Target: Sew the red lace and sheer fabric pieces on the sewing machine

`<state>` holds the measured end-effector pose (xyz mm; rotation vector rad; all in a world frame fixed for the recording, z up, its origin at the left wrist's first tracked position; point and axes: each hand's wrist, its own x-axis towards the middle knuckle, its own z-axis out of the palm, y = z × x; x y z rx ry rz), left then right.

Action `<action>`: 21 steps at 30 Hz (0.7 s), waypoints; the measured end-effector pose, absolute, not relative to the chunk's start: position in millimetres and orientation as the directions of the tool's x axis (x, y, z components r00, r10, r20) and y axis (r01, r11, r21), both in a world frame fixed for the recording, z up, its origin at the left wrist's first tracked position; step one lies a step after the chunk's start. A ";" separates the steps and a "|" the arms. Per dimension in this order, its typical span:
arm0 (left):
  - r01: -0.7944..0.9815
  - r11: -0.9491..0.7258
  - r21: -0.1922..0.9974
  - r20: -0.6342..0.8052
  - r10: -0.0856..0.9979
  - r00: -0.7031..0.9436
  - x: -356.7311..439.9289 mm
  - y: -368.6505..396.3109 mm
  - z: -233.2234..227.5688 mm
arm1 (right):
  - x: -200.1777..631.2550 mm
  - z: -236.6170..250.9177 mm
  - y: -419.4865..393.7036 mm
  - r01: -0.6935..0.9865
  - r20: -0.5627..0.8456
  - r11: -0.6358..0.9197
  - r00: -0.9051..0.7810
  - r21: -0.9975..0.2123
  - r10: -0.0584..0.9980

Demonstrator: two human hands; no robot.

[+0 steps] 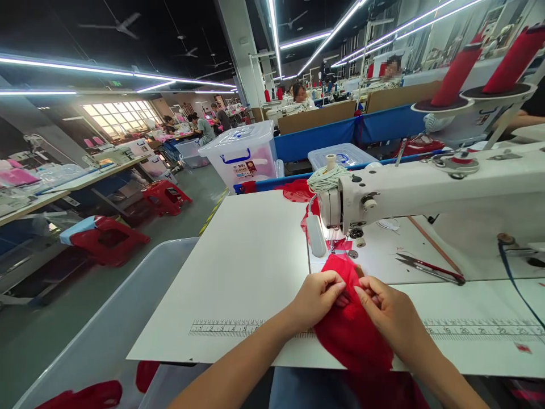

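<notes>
Grey bin (128, 295) stood at far left, beside the white table (247, 267). My left hand (317, 298) pinched the red fabric (353, 329) at the table's front edge; my right hand (385, 309) gripped it alongside. Sewing machine (426, 190) stood just behind, thread snips (430, 268) to the right.

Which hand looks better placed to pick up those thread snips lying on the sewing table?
Probably the right hand: the snips lie on its side, while the left hand would have to cross the red fabric.

Both hands (317, 298) (385, 309) on red fabric (351, 335)
</notes>
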<state>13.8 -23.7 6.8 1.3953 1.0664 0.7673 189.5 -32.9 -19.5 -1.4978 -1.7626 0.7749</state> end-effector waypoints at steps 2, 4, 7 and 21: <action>0.122 0.158 0.980 -0.190 0.927 0.323 14.5 -24.1 6.9 | 190.4 -18.4 -32.9 0.550 0.129 0.152 -0.082 -0.821 0.988; 0.106 0.210 0.972 -0.232 0.931 0.282 16.7 -24.2 7.6 | 190.4 -14.3 -35.5 0.539 0.131 0.139 -0.054 -0.831 0.990; 0.204 0.188 0.961 -0.232 0.947 0.220 22.7 -23.8 10.1 | 185.8 -7.9 -41.8 0.505 0.124 0.132 -0.049 -0.853 0.991; 0.421 0.070 0.905 -0.184 0.954 0.237 24.7 -21.6 10.2 | 195.5 -12.0 -49.2 0.677 0.129 0.096 -0.001 -0.729 0.992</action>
